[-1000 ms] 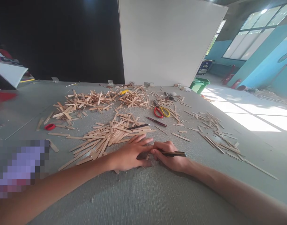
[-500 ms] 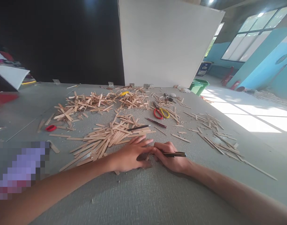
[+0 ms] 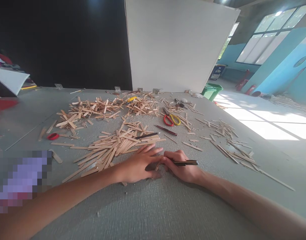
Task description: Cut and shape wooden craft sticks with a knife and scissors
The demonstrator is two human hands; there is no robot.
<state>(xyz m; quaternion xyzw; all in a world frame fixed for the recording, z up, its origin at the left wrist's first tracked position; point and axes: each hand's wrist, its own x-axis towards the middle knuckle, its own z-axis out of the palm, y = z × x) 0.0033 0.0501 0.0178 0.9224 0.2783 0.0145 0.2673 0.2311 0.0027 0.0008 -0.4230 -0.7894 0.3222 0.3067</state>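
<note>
My right hand (image 3: pixel 184 168) is closed around a dark pen (image 3: pixel 186 163), whose back end points right. Its fingertips meet the index finger of my left hand (image 3: pixel 138 166). That left hand rests on the grey table (image 3: pixel 133 213) with fingers spread, at the near edge of a heap of wooden sticks (image 3: pixel 118 143). A small wooden piece (image 3: pixel 157 166) shows between its thumb and index finger; whether it is gripped is unclear. The pen's tip is hidden by the fingers. Another dark pen (image 3: pixel 148 135) lies on the heap, and a dark red pen (image 3: pixel 165 130) lies right of it.
Scissors (image 3: pixel 168 120) with red and yellow handles lie beyond the pens. More sticks (image 3: pixel 93 108) are piled farther back, and thin strips (image 3: pixel 239 155) lie scattered at right. A red ring (image 3: pixel 53 136) is at left. Black and white panels (image 3: pixel 175 46) stand behind.
The view has shifted very slightly. Both hands keep nearly the same place, and the back end of the held pen has tilted a little.
</note>
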